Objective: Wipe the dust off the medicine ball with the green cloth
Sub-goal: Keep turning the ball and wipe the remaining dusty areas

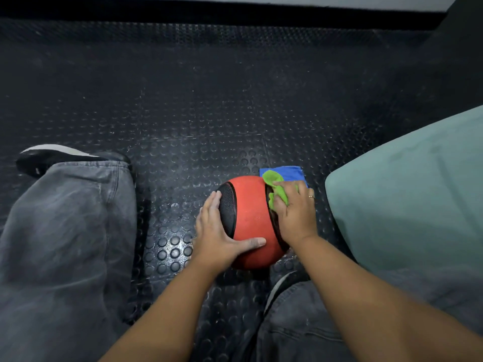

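Note:
A red medicine ball (249, 218) with black textured side panels sits on the studded black floor between my legs. My left hand (217, 231) lies flat against its left side, fingers straight over the black panel and thumb stretched across the red front. My right hand (295, 207) presses the green cloth (277, 189) onto the ball's upper right side, fingers extended over the cloth. Part of the cloth bunches out above and to the left of my fingers.
A blue cloth (290, 173) lies on the floor just behind the ball. My left leg in grey jeans (65, 244) and a dark shoe (52, 156) fill the left side. A teal sleeve or garment (407, 205) covers the right. A dark wall base (209, 14) runs along the far edge.

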The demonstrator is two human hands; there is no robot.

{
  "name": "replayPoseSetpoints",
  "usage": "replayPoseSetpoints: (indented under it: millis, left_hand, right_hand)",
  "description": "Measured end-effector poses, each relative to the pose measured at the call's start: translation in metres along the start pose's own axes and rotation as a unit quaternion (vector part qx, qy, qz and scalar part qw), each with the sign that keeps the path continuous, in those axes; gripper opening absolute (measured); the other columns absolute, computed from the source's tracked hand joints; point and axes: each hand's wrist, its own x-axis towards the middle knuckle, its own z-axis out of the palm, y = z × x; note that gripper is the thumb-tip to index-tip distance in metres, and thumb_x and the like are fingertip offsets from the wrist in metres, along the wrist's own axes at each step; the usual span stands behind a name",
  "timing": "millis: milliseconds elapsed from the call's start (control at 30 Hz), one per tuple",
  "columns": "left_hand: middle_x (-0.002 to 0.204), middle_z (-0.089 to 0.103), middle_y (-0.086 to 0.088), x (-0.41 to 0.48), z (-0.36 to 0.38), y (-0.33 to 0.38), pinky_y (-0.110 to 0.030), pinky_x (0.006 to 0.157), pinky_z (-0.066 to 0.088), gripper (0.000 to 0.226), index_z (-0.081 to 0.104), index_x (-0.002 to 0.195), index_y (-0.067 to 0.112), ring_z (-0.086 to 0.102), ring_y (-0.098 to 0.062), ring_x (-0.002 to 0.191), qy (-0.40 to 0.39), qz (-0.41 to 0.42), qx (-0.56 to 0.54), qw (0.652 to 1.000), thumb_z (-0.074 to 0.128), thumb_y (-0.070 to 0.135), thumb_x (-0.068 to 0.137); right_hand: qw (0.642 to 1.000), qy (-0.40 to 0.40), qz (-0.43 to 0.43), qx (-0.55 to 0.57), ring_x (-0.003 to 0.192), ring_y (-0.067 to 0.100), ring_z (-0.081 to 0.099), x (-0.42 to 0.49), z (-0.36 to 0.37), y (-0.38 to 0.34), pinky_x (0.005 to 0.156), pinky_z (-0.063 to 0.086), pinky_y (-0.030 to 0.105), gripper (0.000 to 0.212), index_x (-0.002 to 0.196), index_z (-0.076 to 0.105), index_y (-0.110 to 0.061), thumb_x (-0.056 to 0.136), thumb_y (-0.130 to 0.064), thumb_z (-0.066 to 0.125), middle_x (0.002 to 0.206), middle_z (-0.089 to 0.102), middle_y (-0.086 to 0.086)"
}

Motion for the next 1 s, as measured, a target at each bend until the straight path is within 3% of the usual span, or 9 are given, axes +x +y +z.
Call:
replayPoseSetpoints:
  millis: [100, 200, 267, 367, 500, 567, 733, 900, 1000]
  left_hand:
    - [0.160, 0.009, 0.024, -0.009, -0.004, 0.004, -0.044, 0.123, 0.022, 0.151, 0.012, 0.156, 0.032, 0.015, -0.012, 0.151, -0.003, -0.016, -0.015, 1.000, 0.078, 0.086, 0.031]
    - [0.148, 0.023, 0.012, -0.017, -0.023, 0.002, -0.045, 0.119, 0.034, 0.148, 0.023, 0.146, 0.025, 0.031, -0.018, 0.143, -0.018, -0.057, -0.027, 0.998, 0.085, 0.075, 0.021]
    - [0.142, 0.028, 0.007, -0.018, -0.042, 0.002, -0.045, 0.116, 0.036, 0.140, 0.029, 0.137, 0.028, 0.034, -0.020, 0.140, -0.042, -0.072, -0.009, 0.997, 0.085, 0.073, 0.016]
    - [0.164, 0.009, 0.010, -0.011, -0.058, 0.012, -0.047, 0.124, 0.021, 0.164, 0.017, 0.156, 0.027, 0.010, -0.016, 0.153, -0.068, -0.015, 0.027, 0.997, 0.077, 0.087, 0.015]
    - [0.164, 0.022, 0.004, -0.005, -0.037, 0.016, -0.061, 0.124, 0.010, 0.158, 0.022, 0.156, 0.023, 0.008, -0.024, 0.156, -0.080, 0.044, 0.103, 0.991, 0.073, 0.092, 0.023]
    - [0.158, 0.031, 0.004, -0.008, -0.032, 0.003, -0.051, 0.125, 0.020, 0.147, 0.028, 0.153, 0.021, 0.021, -0.022, 0.152, -0.051, 0.062, 0.105, 0.991, 0.075, 0.089, 0.031]
    - [0.162, 0.018, 0.012, -0.026, -0.044, -0.023, -0.025, 0.123, 0.012, 0.154, 0.018, 0.158, 0.026, 0.013, 0.000, 0.149, -0.039, 0.051, 0.045, 0.997, 0.076, 0.089, 0.030]
    - [0.158, 0.025, 0.014, -0.024, -0.061, -0.043, -0.033, 0.123, 0.023, 0.149, 0.020, 0.155, 0.033, 0.027, -0.003, 0.147, -0.041, 0.007, -0.028, 0.999, 0.083, 0.083, 0.031]
    - [0.158, 0.030, 0.007, -0.022, -0.060, -0.052, -0.044, 0.123, 0.028, 0.147, 0.021, 0.155, 0.032, 0.032, -0.009, 0.146, -0.025, 0.002, -0.046, 0.999, 0.085, 0.081, 0.032]
  right_hand:
    - [0.978, -0.061, 0.193, -0.048, 0.107, 0.039, 0.050, 0.010, -0.010, 0.038, 0.091, 0.040, 0.044, 0.055, 0.118, 0.059, -0.017, 0.086, -0.055, 0.034, 0.115, 0.056, 0.017]
    - [0.944, 0.053, 0.307, 0.108, 0.099, 0.038, 0.059, 0.011, -0.021, 0.045, 0.087, 0.047, 0.046, 0.048, 0.102, 0.060, -0.019, 0.080, -0.055, 0.036, 0.102, 0.063, 0.017]
    - [0.951, 0.085, 0.260, 0.144, 0.094, 0.034, 0.059, 0.016, -0.024, 0.020, 0.085, 0.048, 0.046, 0.033, 0.095, 0.059, -0.024, 0.085, -0.051, 0.043, 0.098, 0.064, 0.012]
    - [0.991, 0.057, 0.070, 0.096, 0.098, 0.030, 0.055, 0.005, -0.020, -0.027, 0.087, 0.044, 0.042, 0.032, 0.103, 0.066, -0.024, 0.087, -0.043, 0.046, 0.102, 0.063, 0.007]
    - [0.993, -0.086, -0.076, -0.034, 0.113, 0.018, 0.046, -0.034, 0.002, -0.075, 0.093, 0.038, 0.041, 0.046, 0.117, 0.060, -0.043, 0.076, -0.058, 0.045, 0.121, 0.055, -0.014]
    - [0.990, -0.115, -0.050, -0.070, 0.115, 0.018, 0.045, -0.025, 0.014, -0.071, 0.093, 0.037, 0.039, 0.042, 0.118, 0.057, -0.047, 0.079, -0.061, 0.051, 0.123, 0.054, -0.015]
    - [0.938, -0.263, 0.213, 0.074, 0.125, 0.028, 0.050, 0.026, 0.022, -0.013, 0.101, 0.039, 0.038, 0.052, 0.129, 0.057, -0.026, 0.088, -0.059, 0.052, 0.133, 0.058, 0.003]
    - [0.832, -0.241, 0.392, 0.310, 0.114, 0.028, 0.058, -0.007, 0.046, 0.014, 0.102, 0.043, 0.044, 0.063, 0.128, 0.057, -0.018, 0.078, -0.057, 0.061, 0.123, 0.062, 0.002]
    - [0.905, -0.201, 0.264, 0.267, 0.109, 0.019, 0.057, 0.005, 0.043, -0.009, 0.088, 0.043, 0.030, 0.041, 0.122, 0.062, -0.017, 0.090, -0.043, 0.058, 0.118, 0.064, 0.001]
